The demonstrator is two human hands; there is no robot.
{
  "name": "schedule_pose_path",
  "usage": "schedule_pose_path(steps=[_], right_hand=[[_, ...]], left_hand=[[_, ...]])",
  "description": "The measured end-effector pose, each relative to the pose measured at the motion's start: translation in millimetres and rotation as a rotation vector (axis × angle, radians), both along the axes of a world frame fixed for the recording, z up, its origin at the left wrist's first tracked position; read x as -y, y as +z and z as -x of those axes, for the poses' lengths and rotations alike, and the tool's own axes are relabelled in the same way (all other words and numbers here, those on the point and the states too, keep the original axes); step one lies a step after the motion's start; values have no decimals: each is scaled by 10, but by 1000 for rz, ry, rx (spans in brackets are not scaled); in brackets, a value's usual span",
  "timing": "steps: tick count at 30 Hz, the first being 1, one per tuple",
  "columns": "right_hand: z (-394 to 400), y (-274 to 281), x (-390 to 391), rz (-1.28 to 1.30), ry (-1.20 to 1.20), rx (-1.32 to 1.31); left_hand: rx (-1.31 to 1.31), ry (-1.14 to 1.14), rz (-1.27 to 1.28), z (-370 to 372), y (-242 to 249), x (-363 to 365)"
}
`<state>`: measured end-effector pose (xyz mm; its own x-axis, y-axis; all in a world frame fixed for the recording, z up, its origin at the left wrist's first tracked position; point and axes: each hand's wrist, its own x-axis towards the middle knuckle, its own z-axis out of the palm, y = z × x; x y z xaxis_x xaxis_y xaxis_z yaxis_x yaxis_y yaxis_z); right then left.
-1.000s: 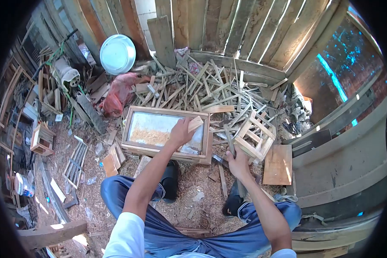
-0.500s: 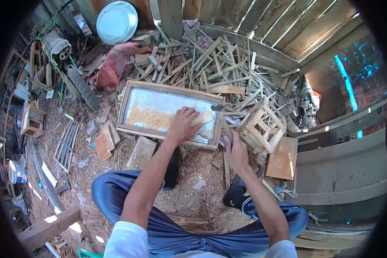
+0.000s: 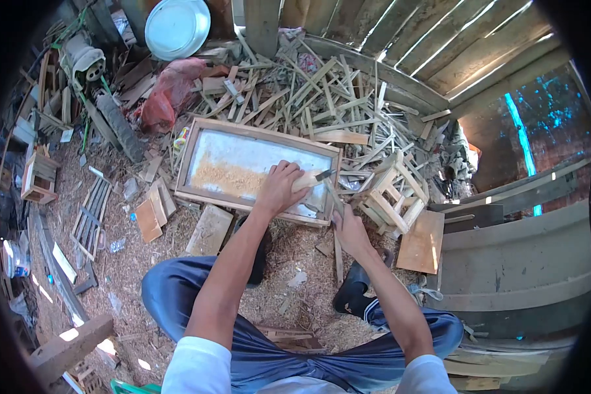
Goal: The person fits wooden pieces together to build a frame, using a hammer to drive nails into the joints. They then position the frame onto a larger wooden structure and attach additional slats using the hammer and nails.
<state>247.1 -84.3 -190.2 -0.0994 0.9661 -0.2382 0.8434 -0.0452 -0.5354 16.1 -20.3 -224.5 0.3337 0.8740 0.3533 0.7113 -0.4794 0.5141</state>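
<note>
A pale wooden block (image 3: 306, 180) lies over the right part of a shallow wood-framed tray (image 3: 256, 134), with my left hand (image 3: 280, 189) closed round its left end. My right hand (image 3: 350, 230) grips the wooden handle of a hammer (image 3: 324, 175), just past the tray's lower right corner. The dark hammer head is at the block's right end. Sawdust (image 3: 224, 177) covers part of the tray's pale bottom, left of my left hand.
Wood offcuts (image 3: 328, 98) are heaped behind the tray. A small wooden frame stool (image 3: 395, 197) and a flat board (image 3: 421, 241) are at the right. A metal basin (image 3: 177, 28) leans at the back, near a red plastic bag (image 3: 167, 95).
The hammer head has moved left and down onto the block's right end. My right hand has shifted slightly left and down, while my left hand stays on the block.
</note>
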Motion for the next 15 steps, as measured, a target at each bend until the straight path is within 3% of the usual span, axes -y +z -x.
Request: schedule_pose_path(steps=[4, 6, 7, 8, 9, 14, 15], right_hand=[[30, 238, -30, -53, 74, 37], [121, 357, 50, -199, -56, -262], [79, 189, 38, -196, -54, -256], [21, -106, 9, -105, 24, -83], [75, -60, -33, -22, 95, 85], [50, 343, -45, -42, 82, 38], [98, 335, 10, -132, 0, -106]], left_hand=[[-1, 24, -28, 26, -41, -1], [10, 14, -44, 13, -32, 8], [18, 17, -10, 14, 17, 21], [24, 14, 21, 8, 71, 27], [23, 3, 10, 0, 56, 13], [25, 3, -59, 3, -53, -5], [29, -3, -58, -2, -59, 2]])
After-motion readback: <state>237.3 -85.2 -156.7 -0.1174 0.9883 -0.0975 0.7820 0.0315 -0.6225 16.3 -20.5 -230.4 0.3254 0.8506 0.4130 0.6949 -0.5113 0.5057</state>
